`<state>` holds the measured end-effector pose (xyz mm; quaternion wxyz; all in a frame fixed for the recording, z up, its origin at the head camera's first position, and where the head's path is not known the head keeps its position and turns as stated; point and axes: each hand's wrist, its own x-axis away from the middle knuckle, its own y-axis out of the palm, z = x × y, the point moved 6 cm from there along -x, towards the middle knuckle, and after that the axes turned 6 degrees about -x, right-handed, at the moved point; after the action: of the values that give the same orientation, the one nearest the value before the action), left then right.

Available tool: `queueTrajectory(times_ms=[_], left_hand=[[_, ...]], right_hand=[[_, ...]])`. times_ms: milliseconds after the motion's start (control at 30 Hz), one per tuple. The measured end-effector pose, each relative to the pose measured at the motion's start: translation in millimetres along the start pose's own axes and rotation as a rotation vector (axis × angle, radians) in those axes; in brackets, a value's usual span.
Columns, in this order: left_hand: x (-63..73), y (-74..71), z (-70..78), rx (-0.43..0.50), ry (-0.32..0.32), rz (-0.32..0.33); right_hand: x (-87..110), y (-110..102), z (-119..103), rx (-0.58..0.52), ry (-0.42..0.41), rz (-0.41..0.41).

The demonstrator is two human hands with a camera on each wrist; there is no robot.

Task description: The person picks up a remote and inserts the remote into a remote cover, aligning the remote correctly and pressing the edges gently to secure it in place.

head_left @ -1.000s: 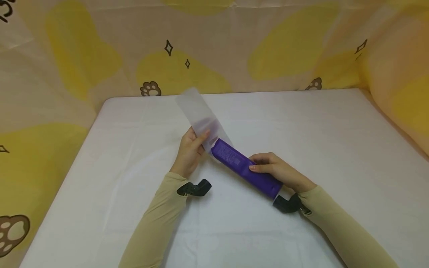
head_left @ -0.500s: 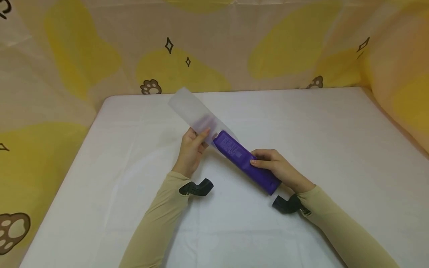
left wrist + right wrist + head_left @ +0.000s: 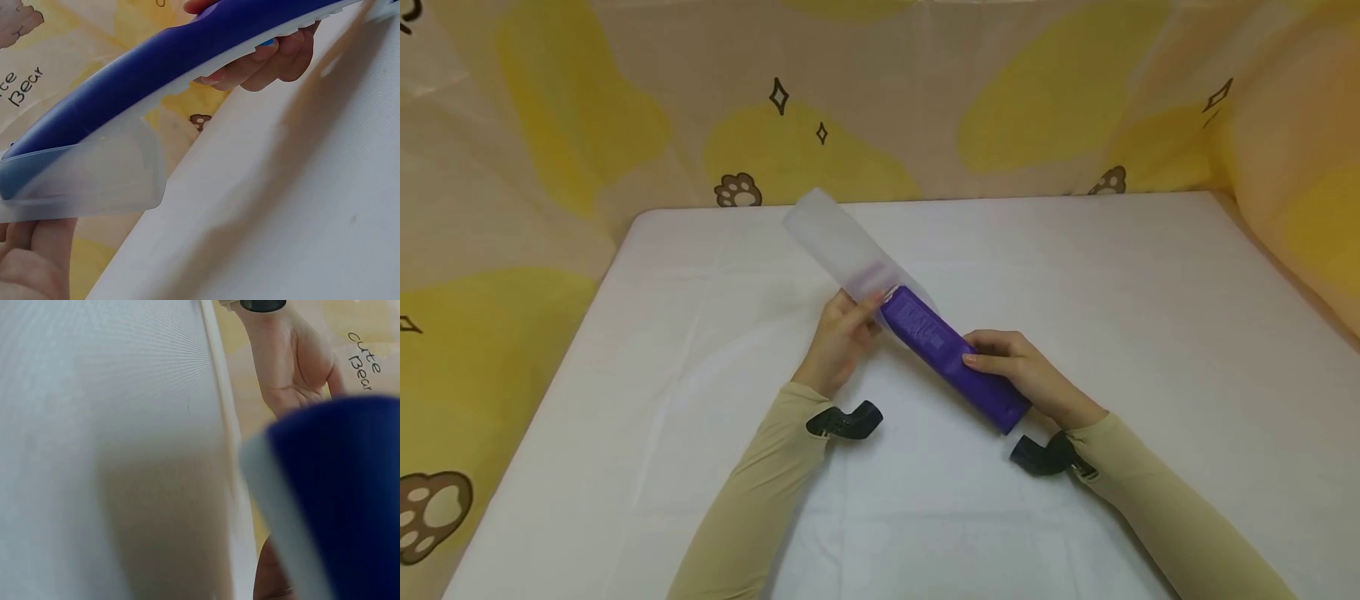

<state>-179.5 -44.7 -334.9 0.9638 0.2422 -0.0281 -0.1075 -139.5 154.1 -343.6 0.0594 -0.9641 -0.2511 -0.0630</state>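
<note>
My right hand [image 3: 1030,375] grips the lower end of a purple remote control [image 3: 951,354], thumb on its printed back and fingers beneath. In the left wrist view, the remote [image 3: 144,69] has a white underside with a row of raised buttons, one blue. My left hand [image 3: 846,337] pinches a long translucent sleeve [image 3: 835,237] near its open end, thumb on top. There the sleeve's mouth meets the remote's upper end, which shows through the sleeve wall [image 3: 119,175] in the left wrist view. How deep it sits inside, I cannot tell.
A white cloth covers the table [image 3: 1112,275] beneath both hands. Behind it hangs a yellow patterned curtain [image 3: 1037,100], which also runs along the left and right sides. Dark wrist cameras stick out from both sleeves, the right one [image 3: 1045,456] close to the remote's lower end.
My left hand has shifted slightly right, its thumb now close against the remote's end. The remote has risen a little in view, and the sleeve has tilted to line up more with it.
</note>
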Motion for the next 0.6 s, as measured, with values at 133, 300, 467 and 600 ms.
queueTrajectory(times_ms=[133, 300, 467, 600], left_hand=[[0.8, 0.6, -1.5, -0.02, -0.022, -0.005], [1.5, 1.9, -3.6, -0.023, -0.036, -0.012], [1.7, 3.5, -5.1, -0.018, -0.032, -0.006], [1.7, 5.0, -6.1, -0.015, -0.029, 0.002]], right_hand=[[-0.4, 0.9, 1.1, -0.009, 0.002, -0.004], [-1.1, 2.6, 1.9, -0.017, 0.0, -0.008], [-1.5, 2.5, 1.6, -0.02, -0.002, 0.003], [-1.8, 1.7, 2.0, -0.02, 0.001, 0.012]])
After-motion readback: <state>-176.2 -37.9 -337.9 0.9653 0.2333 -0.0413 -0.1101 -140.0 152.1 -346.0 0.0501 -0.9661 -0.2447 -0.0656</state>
